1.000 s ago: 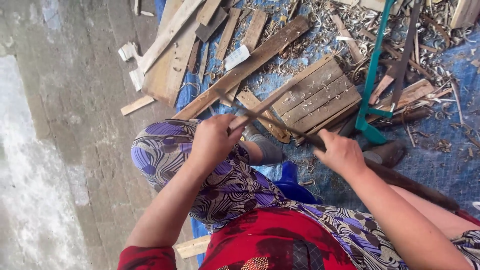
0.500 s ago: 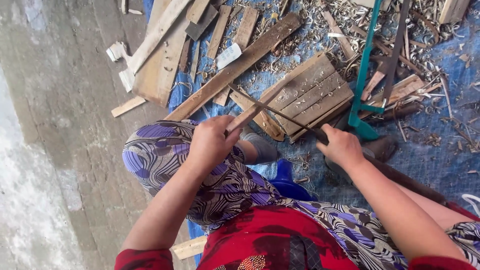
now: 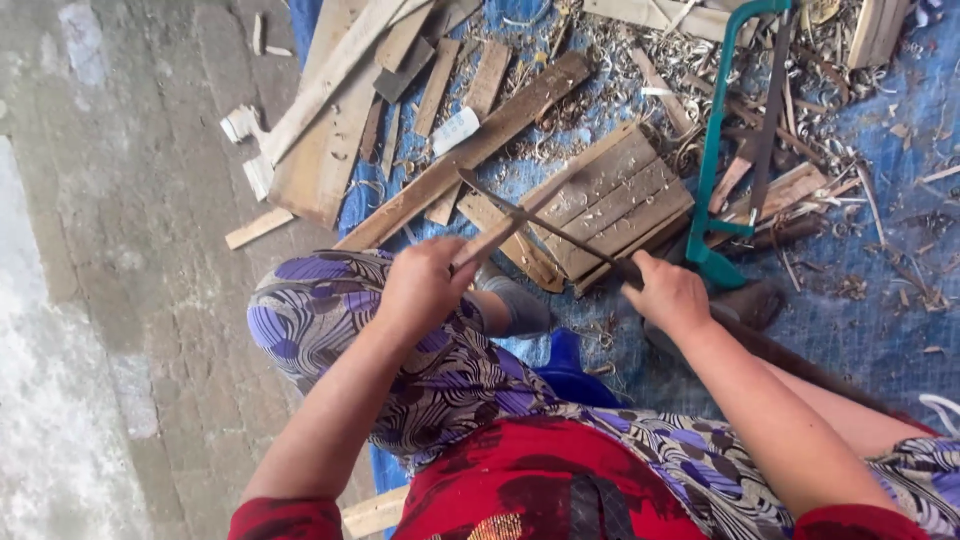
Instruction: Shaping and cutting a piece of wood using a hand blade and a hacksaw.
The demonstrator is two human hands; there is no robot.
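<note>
My left hand [image 3: 420,288] grips a thin wooden strip [image 3: 510,228] that slants up and to the right from my raised knee. A long dark blade [image 3: 540,222] is held by its handle in my right hand [image 3: 668,296], and it lies across the strip, touching it. Both hands work above my patterned skirt [image 3: 330,320] and a small wooden pallet-like panel [image 3: 610,200] on the blue tarp [image 3: 880,320].
A green-framed hacksaw [image 3: 722,150] lies right of the panel. Planks and offcuts [image 3: 330,150] are piled at the top left, with a long board [image 3: 470,150] slanting across them. Wood shavings [image 3: 620,60] litter the tarp. Bare concrete floor [image 3: 120,250] runs along the left.
The view has shifted slightly. My left hand and the strip have moved a little lower and right, and the blade has slid along the strip.
</note>
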